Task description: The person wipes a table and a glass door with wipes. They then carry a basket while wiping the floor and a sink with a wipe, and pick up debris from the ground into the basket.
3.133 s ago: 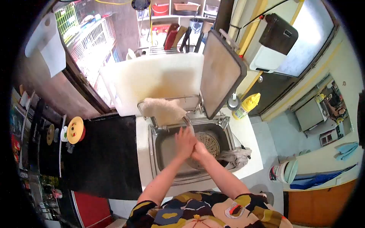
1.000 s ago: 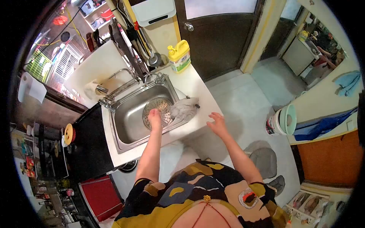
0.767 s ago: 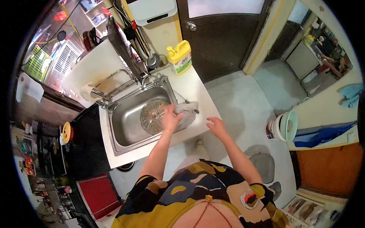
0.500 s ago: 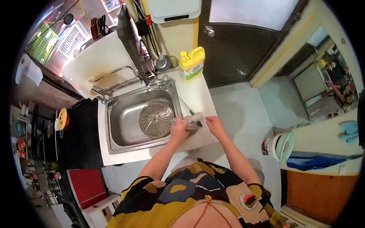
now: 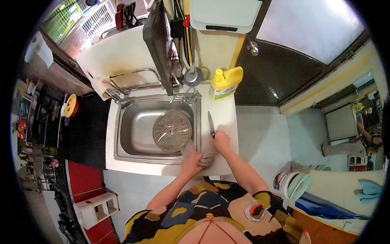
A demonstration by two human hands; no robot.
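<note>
My left hand [image 5: 191,163] is closed on a crumpled clear plastic bag [image 5: 208,159] at the front right of the sink. Something greyish shows through the plastic, but I cannot make out what. My right hand [image 5: 221,142] grips the dark handle of a small knife [image 5: 211,123], whose blade points away from me over the white counter. Beside my left hand, a round perforated metal steamer plate [image 5: 172,131] rests in the sink.
The steel sink [image 5: 129,136] is set into the white counter [image 5: 227,118]. A yellow pump bottle [image 5: 226,83] stands at its back right corner. Behind the sink are a faucet [image 5: 115,96] and a dark upright board [image 5: 158,44]. Buckets [image 5: 298,185] stand at right.
My right hand, near the bag before with the knife lying on the counter, now grips the knife. My left hand keeps the bag, now nearer the counter's front edge. The camera view has shifted.
</note>
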